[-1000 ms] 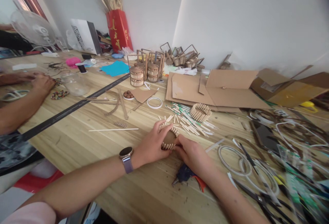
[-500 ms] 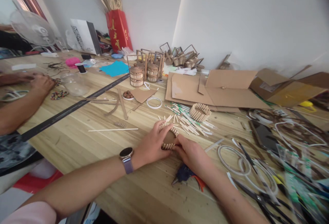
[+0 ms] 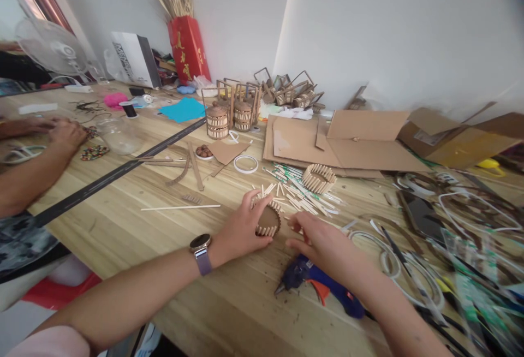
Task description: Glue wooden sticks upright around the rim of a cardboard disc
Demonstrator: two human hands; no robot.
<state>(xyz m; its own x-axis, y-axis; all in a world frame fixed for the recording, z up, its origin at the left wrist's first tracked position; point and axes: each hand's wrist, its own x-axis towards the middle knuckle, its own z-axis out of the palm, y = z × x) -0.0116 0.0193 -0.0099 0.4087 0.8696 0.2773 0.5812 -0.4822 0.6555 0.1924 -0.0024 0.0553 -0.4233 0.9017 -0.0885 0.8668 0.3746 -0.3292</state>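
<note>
My left hand (image 3: 241, 225) is wrapped round the side of a small round basket (image 3: 269, 222). The basket has a brown disc for a base and a ring of short pale sticks standing along its edge; my fingers cover its left part. Just right of it, my right hand (image 3: 313, 234) hovers with thumb and forefinger apart, not touching the basket. Beneath my right forearm lies a blue glue gun (image 3: 303, 275) with an orange trigger. Loose short sticks (image 3: 301, 200) are scattered behind the basket, beside a second ring of sticks (image 3: 319, 178).
Flattened cardboard (image 3: 303, 144) lies at the back, near finished little baskets with handles (image 3: 216, 121). On the right are white tape rolls (image 3: 426, 286), a phone (image 3: 421, 215) and cables. A co-worker's hands (image 3: 67, 132) rest on the table at left. One long stick (image 3: 180, 207) lies left of the basket.
My right hand has let go of the basket's right side and moved a little to the right, its fingers opening. More of the glue gun shows. My left hand still holds the basket.
</note>
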